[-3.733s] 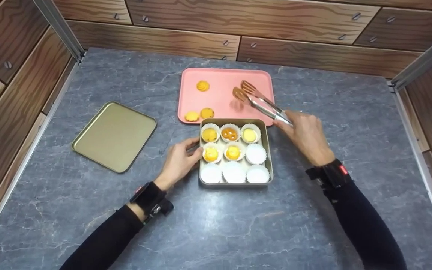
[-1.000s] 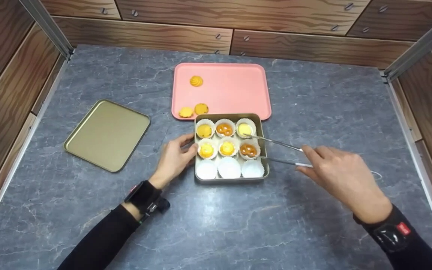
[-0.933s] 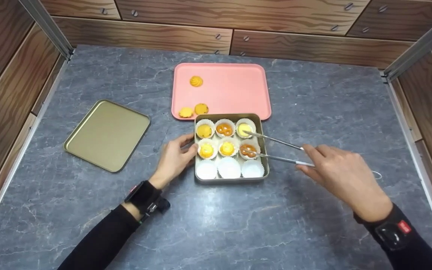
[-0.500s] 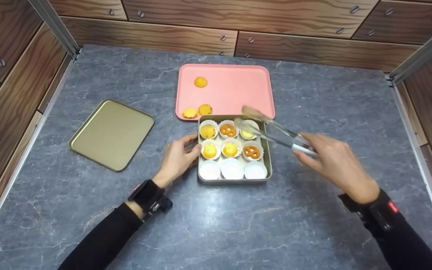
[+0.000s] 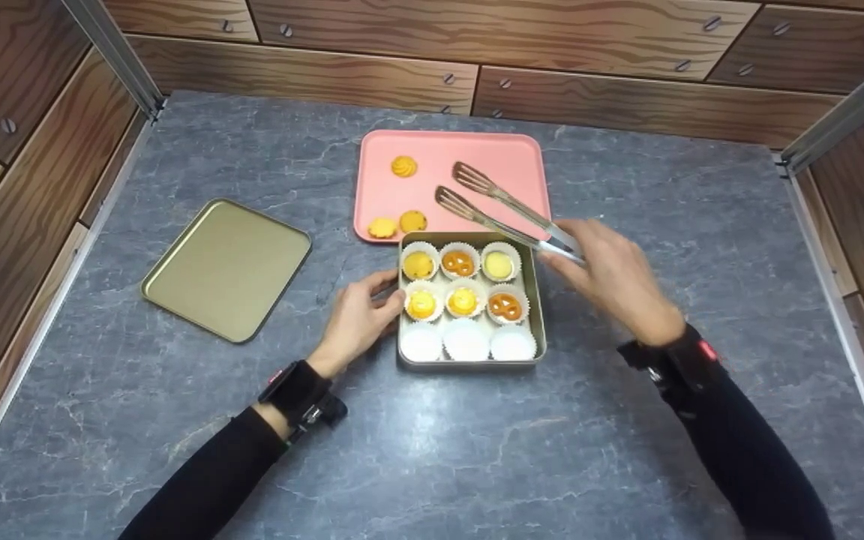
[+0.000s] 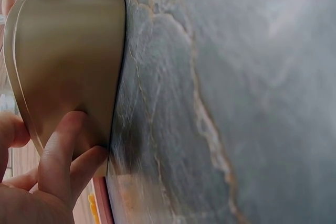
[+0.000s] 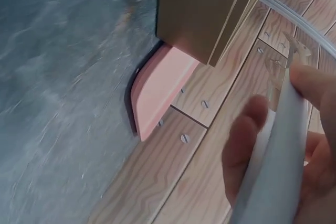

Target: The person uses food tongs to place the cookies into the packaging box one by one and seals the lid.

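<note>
My right hand grips a pair of tongs, also seen as white handles in the right wrist view. The spread slotted tips are over the pink tray, with nothing between them. On the tray are a swirled cookie, a scalloped cookie and a round cookie. In front stands a gold tin with rows of white paper cups; a pretzel lies in the middle row's right cup. My left hand rests its fingertips against the tin's left wall.
A gold lid lies at the left on the grey marbled table. The other back and middle cups hold cookies; the front row shows bare white paper cups. Wood-patterned walls enclose the back and sides.
The tongs have moved from inside the tin, away from the pretzel, up and left over the pink tray. The pretzel's cup was bare in the oldest frame. My left hand stays at the tin.
</note>
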A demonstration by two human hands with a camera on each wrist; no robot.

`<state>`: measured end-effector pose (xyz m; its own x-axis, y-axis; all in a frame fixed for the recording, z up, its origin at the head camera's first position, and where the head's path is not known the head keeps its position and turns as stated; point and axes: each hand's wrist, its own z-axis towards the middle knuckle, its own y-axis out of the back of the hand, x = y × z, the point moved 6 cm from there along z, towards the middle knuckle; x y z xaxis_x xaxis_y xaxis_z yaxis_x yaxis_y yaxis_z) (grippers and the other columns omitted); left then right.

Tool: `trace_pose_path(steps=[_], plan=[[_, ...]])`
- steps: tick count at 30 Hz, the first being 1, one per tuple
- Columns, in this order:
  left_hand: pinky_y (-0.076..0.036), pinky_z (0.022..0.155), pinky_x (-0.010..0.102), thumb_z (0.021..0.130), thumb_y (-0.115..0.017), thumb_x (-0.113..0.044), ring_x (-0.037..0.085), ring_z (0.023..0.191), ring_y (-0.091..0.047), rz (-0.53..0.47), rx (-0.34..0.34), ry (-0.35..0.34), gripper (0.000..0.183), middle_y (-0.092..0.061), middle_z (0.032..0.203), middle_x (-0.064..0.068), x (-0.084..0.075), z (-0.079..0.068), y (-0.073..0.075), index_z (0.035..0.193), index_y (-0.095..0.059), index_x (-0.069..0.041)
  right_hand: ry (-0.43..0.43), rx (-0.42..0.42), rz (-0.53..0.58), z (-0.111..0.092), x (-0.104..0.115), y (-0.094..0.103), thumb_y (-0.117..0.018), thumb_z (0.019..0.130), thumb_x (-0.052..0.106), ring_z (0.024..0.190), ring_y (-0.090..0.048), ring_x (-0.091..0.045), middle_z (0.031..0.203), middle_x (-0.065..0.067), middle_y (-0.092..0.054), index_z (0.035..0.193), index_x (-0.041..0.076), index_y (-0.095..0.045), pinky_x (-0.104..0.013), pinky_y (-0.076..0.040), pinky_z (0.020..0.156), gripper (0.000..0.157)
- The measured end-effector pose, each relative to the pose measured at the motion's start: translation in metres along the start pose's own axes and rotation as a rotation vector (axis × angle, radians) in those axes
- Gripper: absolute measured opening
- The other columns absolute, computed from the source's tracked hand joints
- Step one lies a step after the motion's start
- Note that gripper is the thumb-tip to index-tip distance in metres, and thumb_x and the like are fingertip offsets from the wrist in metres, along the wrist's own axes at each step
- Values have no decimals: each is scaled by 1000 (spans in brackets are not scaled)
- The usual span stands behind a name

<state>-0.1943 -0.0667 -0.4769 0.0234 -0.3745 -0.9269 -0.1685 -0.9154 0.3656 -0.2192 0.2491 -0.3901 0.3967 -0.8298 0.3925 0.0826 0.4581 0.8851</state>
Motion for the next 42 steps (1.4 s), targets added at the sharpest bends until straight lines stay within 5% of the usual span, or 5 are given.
trace_pose_path(steps=[6, 12, 23, 42], plan=[[-63, 83, 28, 98, -68, -11, 35, 112, -71, -19, 9, 21, 49, -61, 140, 25, 1, 1, -1, 144, -56, 1, -65, 42, 38, 34, 0, -16, -74, 97, 35, 98, -67, -39, 113, -23, -71, 129, 0, -67, -57, -57, 80, 48], [-62, 86, 29, 98, -68, -11, 35, 113, -70, -9, 11, 13, 48, -60, 140, 25, -3, 2, -3, 143, -57, 1, -113, 24, 47, 56, -1, -27, -76, 95, 35, 82, -66, -31, 101, -17, -70, 121, -3, -69, -47, -57, 68, 46], [-61, 89, 30, 97, -67, -10, 35, 111, -71, 24, -4, -39, 45, -62, 138, 24, -4, 2, 1, 140, -59, 3, -126, 88, -88, 97, 11, -47, -75, 96, 38, 70, -63, -29, 85, -12, -66, 102, 1, -71, -42, -54, 58, 37], [-60, 93, 32, 98, -67, -12, 30, 115, -70, -2, 3, -5, 47, -62, 140, 23, -2, 0, 0, 143, -57, 1, -172, 191, -134, 129, 19, -65, -75, 95, 39, 79, -64, -35, 92, -17, -66, 100, -2, -68, -49, -58, 71, 42]])
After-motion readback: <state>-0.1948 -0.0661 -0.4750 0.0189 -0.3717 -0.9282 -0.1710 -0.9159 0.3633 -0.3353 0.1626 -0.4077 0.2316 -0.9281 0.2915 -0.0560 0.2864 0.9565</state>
